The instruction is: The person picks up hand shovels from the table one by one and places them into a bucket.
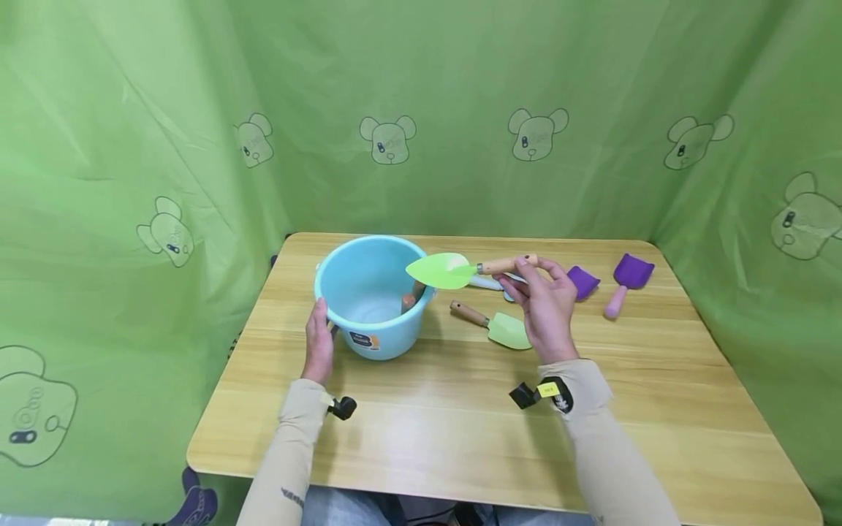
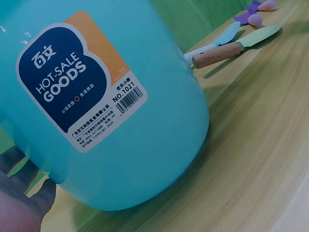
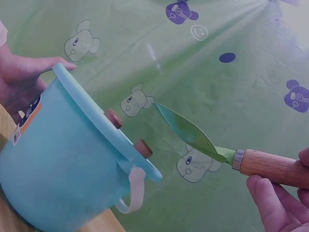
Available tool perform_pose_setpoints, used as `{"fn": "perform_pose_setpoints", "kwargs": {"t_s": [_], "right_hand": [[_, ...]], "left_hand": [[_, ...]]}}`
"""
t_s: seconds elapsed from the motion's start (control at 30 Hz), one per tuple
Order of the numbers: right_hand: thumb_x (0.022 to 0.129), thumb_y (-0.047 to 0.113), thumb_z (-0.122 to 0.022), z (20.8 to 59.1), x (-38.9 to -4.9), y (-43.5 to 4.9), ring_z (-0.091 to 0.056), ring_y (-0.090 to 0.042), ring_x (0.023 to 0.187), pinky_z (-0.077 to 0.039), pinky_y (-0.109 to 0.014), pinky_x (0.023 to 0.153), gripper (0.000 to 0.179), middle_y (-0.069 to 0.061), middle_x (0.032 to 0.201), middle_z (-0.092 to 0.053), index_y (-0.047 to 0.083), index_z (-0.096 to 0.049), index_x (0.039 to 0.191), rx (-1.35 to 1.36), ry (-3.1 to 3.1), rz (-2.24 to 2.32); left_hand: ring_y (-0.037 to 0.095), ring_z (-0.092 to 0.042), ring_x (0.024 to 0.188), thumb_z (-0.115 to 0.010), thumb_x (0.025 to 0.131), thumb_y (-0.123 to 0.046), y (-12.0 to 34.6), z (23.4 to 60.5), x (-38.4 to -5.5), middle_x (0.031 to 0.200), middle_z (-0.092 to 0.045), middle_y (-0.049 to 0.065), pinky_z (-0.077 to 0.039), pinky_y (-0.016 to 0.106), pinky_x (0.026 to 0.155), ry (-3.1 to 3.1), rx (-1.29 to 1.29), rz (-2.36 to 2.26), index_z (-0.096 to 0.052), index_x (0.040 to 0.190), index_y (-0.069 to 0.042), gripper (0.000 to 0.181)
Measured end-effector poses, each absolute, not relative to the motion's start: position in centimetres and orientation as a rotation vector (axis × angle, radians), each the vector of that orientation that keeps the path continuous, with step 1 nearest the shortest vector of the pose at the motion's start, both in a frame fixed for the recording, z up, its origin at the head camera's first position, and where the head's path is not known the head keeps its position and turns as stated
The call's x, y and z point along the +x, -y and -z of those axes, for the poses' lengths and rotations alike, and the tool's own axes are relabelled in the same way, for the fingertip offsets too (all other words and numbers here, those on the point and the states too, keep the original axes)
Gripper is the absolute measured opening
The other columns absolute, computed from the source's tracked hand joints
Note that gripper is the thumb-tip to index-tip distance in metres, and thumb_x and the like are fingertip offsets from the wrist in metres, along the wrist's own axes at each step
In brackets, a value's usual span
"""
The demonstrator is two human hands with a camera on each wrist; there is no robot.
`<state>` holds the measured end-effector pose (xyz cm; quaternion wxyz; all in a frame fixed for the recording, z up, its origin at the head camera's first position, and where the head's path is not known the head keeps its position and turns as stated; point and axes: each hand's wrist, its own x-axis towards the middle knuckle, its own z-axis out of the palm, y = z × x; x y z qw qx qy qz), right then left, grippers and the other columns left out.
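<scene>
A light blue bucket [image 1: 384, 340] stands at the table's left, a label on its side. At its near left rim is my left hand [image 1: 319, 343], the thumb over the edge and the other fingers along the outer wall. My right hand [image 1: 549, 307] pinches the wooden handle of a bright green pointed trowel [image 1: 442, 271], held level in the air with its blade over the bucket's right rim. Inside the bucket, wooden handle ends [image 3: 143, 148] lean at the rim; their lower parts are hidden. A pale green trowel [image 1: 509, 331] lies below the right hand.
Right of my right hand lie a purple shovel [image 1: 633, 272] with a pink handle and another purple blade [image 1: 582, 283], partly hidden. A light blue tool [image 1: 485, 283] lies behind the raised trowel. Green curtains [image 1: 460, 183] hang around the wooden table [image 1: 434, 438].
</scene>
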<state>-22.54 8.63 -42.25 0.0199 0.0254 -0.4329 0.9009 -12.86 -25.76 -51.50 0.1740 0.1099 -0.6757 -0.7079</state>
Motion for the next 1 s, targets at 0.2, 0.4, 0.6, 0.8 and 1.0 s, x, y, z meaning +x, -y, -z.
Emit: {"fn": "perform_pose_setpoints", "kwargs": {"t_s": [0.2, 0.4, 0.6, 0.8, 1.0], "right_hand": [[0.094, 0.007, -0.076, 42.0, -22.7, -6.9, -0.080, -0.022, 0.077, -0.065, -0.034, 0.080, 0.013, -0.007, 0.086, -0.081, 0.006, -0.063, 0.098, 0.097, 1.438, -2.723], [0.093, 0.014, -0.078, 41.9, -22.9, -5.1, -0.080, -0.020, 0.080, -0.065, -0.034, 0.081, 0.018, -0.006, 0.090, -0.081, 0.007, -0.064, 0.102, 0.181, 1.549, -2.669], [0.093, 0.016, -0.078, 41.8, -23.0, -3.2, -0.080, -0.018, 0.082, -0.066, -0.034, 0.080, 0.022, -0.005, 0.096, -0.080, 0.006, -0.063, 0.104, 0.268, 1.654, -2.613], [0.092, 0.016, -0.079, 41.7, -23.2, -1.3, -0.080, -0.016, 0.081, -0.066, -0.036, 0.081, 0.024, -0.004, 0.099, -0.077, 0.006, -0.062, 0.105, 0.393, 1.769, -2.506], [0.092, 0.015, -0.079, 42.0, -22.9, 0.1, -0.080, -0.018, 0.077, -0.066, -0.026, 0.068, 0.024, -0.005, 0.101, -0.074, 0.005, -0.063, 0.105, 0.494, 1.949, -2.325]], "left_hand": [[0.036, -0.035, 0.153, -0.023, 0.111, -0.052, 26.0, 52.0, -13.1, 0.161, -0.042, 0.014, -0.025, 0.065, 0.127, 1.921, 0.319, 1.984, -0.036, 0.161, -0.021, 0.060], [0.034, -0.037, 0.152, -0.025, 0.111, -0.053, 26.1, 52.1, -13.1, 0.160, -0.045, 0.010, -0.026, 0.064, 0.128, 1.912, 0.326, 1.980, -0.038, 0.160, -0.023, 0.059], [0.033, -0.035, 0.154, -0.023, 0.111, -0.053, 25.9, 52.0, -13.1, 0.162, -0.043, 0.011, -0.024, 0.064, 0.128, 1.920, 0.339, 1.982, -0.036, 0.161, -0.023, 0.060], [0.033, -0.036, 0.153, -0.024, 0.111, -0.053, 25.9, 51.9, -13.1, 0.161, -0.043, 0.012, -0.024, 0.064, 0.128, 1.918, 0.341, 1.979, -0.037, 0.161, -0.022, 0.060], [0.035, -0.036, 0.153, -0.024, 0.111, -0.054, 26.0, 51.9, -13.1, 0.162, -0.043, 0.012, -0.024, 0.063, 0.128, 1.931, 0.342, 1.974, -0.037, 0.161, -0.021, 0.061]]}}
